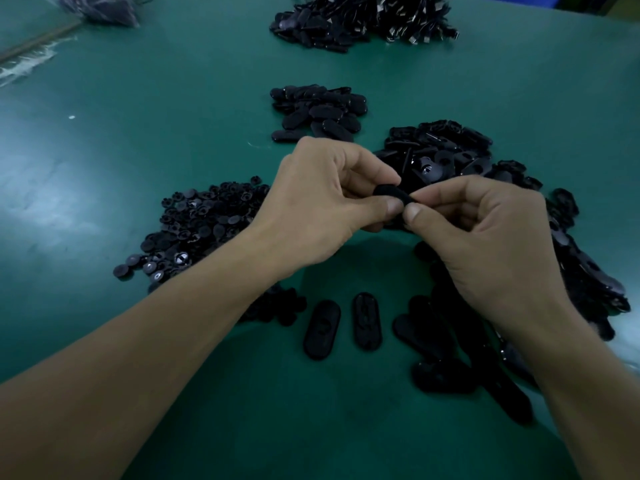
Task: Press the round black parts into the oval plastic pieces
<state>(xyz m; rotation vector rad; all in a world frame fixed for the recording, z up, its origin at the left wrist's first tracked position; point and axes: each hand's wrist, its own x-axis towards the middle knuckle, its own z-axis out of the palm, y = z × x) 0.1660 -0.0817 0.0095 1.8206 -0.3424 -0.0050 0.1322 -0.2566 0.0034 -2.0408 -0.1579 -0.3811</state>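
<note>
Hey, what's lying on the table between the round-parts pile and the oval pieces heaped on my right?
Head view: two loose oval pieces lie side by side on the green mat.

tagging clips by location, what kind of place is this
Probably a factory assembly bench: green work mat, sorted heaps of round black parts and oval plastic pieces, a bulk pile further back.

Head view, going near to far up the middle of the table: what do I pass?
Two loose ovals → left hand and right hand pinching a black piece → small oval pile → far pile.
</note>
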